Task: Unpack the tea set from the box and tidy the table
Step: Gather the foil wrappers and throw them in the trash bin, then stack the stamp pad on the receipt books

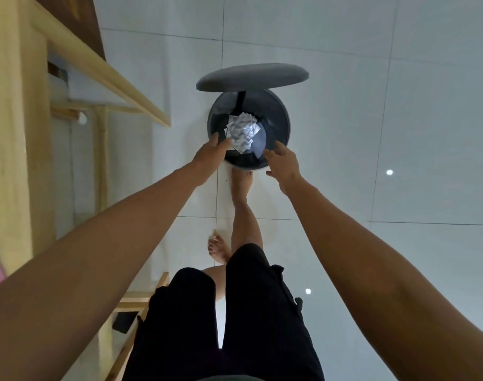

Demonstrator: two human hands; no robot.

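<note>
A round grey pedal bin (282,125) stands on the white tiled floor with its lid (252,77) raised. Inside it lies a bundle of white crumpled packing paper (243,130). My left hand (211,152) reaches over the bin's near left rim, fingers extended and touching the lower edge of the paper. My right hand (282,163) hovers over the near right rim with relaxed, spread fingers and holds nothing. One bare foot (243,185) rests at the bin's base, where the pedal would be. No tea set or box is in view.
A light wooden table edge (103,70) and its legs run along the left. A wooden stool or shelf (141,301) with a dark flat object (125,321) on it sits at lower left. White floor tiles stretch to the right.
</note>
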